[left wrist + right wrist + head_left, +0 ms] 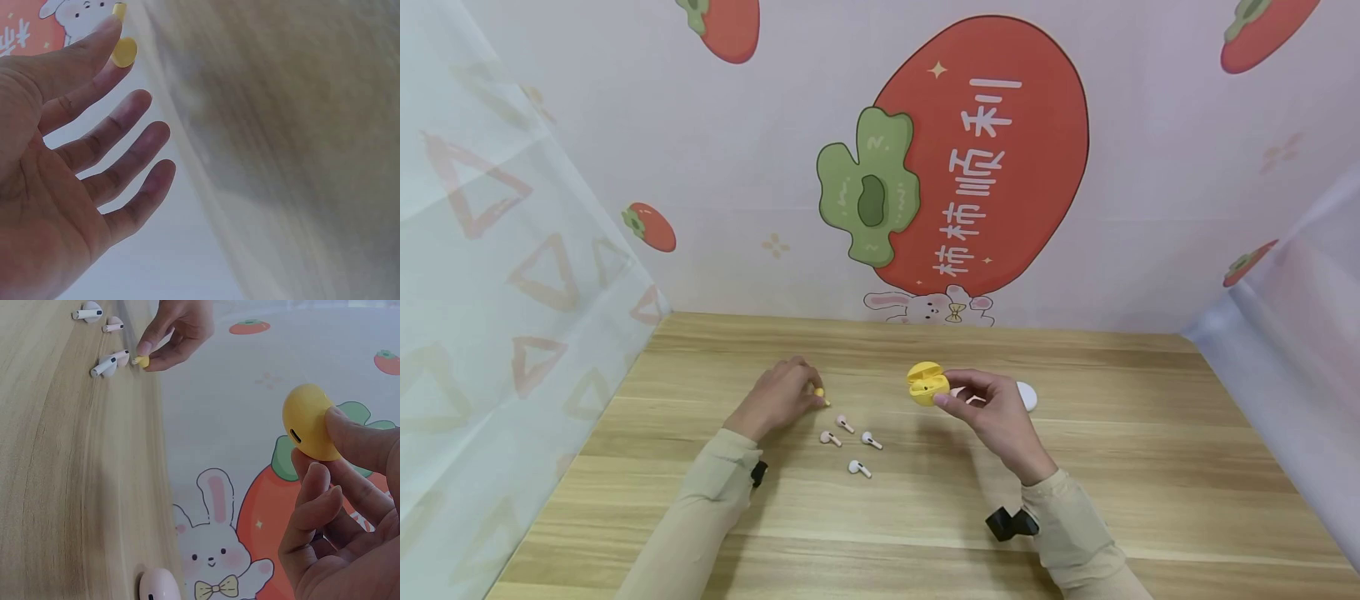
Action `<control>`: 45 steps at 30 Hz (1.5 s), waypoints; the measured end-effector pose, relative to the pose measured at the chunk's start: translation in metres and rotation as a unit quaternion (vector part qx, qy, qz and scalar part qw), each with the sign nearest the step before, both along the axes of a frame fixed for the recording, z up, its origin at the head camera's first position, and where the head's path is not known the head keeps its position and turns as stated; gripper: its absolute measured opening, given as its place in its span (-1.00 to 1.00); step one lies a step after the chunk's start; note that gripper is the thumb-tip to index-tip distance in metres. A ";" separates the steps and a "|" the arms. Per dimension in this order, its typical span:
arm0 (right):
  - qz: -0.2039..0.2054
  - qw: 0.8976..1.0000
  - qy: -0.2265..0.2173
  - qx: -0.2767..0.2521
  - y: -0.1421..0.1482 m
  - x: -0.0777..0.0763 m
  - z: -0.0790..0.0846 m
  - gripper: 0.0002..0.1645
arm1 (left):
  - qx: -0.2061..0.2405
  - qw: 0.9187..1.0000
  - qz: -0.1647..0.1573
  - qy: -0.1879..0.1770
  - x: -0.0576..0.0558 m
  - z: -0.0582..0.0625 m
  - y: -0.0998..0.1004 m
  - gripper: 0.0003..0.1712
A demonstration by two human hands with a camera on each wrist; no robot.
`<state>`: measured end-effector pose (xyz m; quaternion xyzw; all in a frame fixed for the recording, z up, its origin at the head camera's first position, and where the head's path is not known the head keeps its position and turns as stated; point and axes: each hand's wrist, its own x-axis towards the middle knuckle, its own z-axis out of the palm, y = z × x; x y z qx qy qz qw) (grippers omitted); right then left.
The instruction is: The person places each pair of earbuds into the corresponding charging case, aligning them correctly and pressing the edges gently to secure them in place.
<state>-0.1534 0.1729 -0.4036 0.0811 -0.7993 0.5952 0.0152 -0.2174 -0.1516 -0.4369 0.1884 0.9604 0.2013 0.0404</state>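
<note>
Currently, the left hand (780, 396) pinches a small yellow plastic earbud (124, 52) between thumb and forefinger, its other three fingers spread apart and gently bent. To its right, the right hand (1000, 417) grips a rounded, glossy yellow charging case (929, 393) at its right side, with the thumb on the near side. The case's lid is raised, and a yellow piece with a dark spot shows inside; the right wrist view shows a dark slot in its outer shell.

Near and to the right of the pinched earbud, two pale pink earbuds (831, 437) and two white earbuds (860, 468) lie on the wood-grain desk (880, 542), the white pair further right. A rounded white case (1027, 397) sits just right of the right hand, partly hidden by it, and a pale pink case (160, 589) shows at the edge of the right wrist view.

Beige sleeves (688, 517) cover both forearms. At the far side stands a pale backdrop (745, 167) printed with a large red persimmon (1037, 167) and a white rabbit (928, 308).
</note>
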 end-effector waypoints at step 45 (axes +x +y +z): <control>-0.002 1.000 0.000 0.012 -0.001 -0.001 -0.003 -0.63 | 0.239 0.956 -0.101 0.139 0.034 0.057 0.048 -0.72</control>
